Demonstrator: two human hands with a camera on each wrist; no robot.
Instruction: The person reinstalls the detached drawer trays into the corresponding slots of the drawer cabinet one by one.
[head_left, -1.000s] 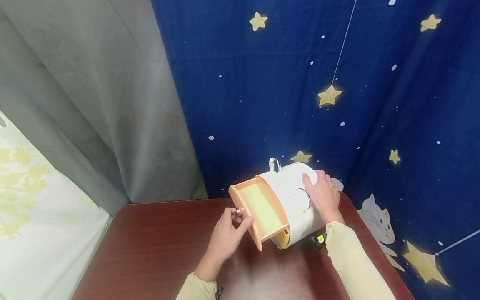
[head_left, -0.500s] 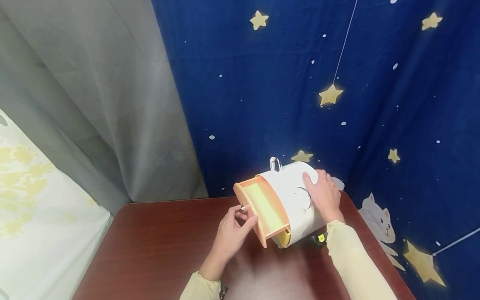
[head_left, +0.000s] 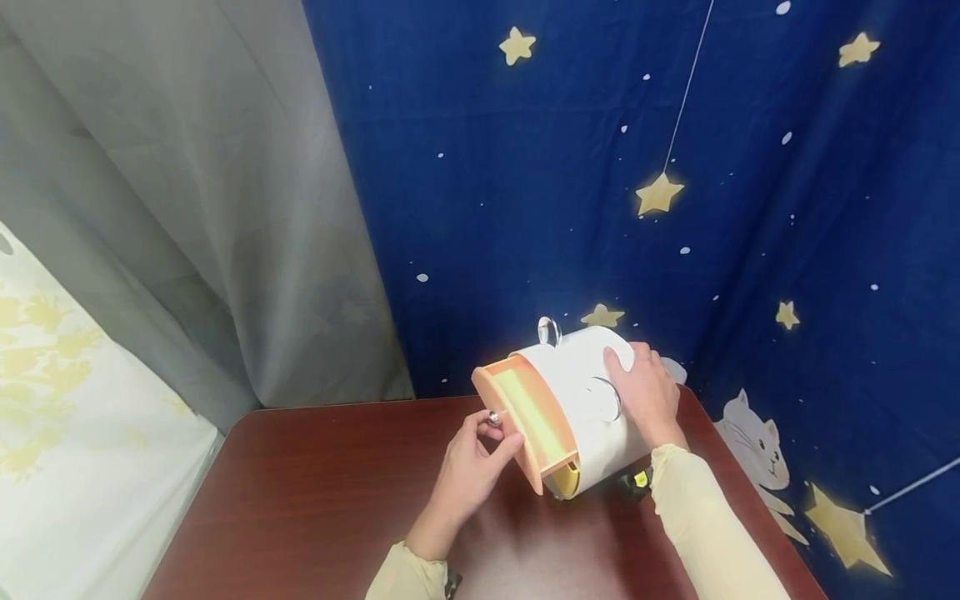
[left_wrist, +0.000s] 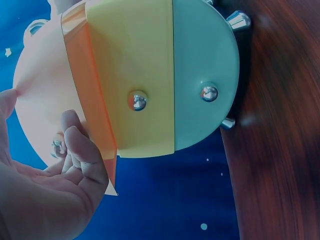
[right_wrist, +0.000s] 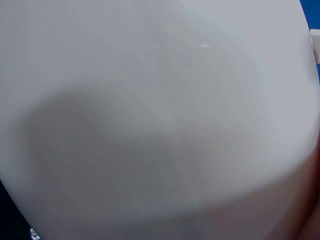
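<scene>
A small rounded chest of drawers with a glossy white shell stands on the brown table. Its orange top drawer is pulled partly out, and its inside shows nothing in it. My left hand is at that drawer's front, fingers curled at the silver knob and thumb resting on the front face. Below it, the yellow drawer and the green drawer are pushed in. My right hand grips the chest's back end, thumb on top and fingers over the rear edge. White shell fills the right wrist view.
Two silver rings stick up from the shell, one being the near ring. A small black and yellow item shows beside the chest, near the right wrist. Behind the table hang a grey curtain and a blue starry curtain.
The orange drawer has slid a little further into the chest, moving right together with my left hand. My right hand has kept its hold on the chest.
</scene>
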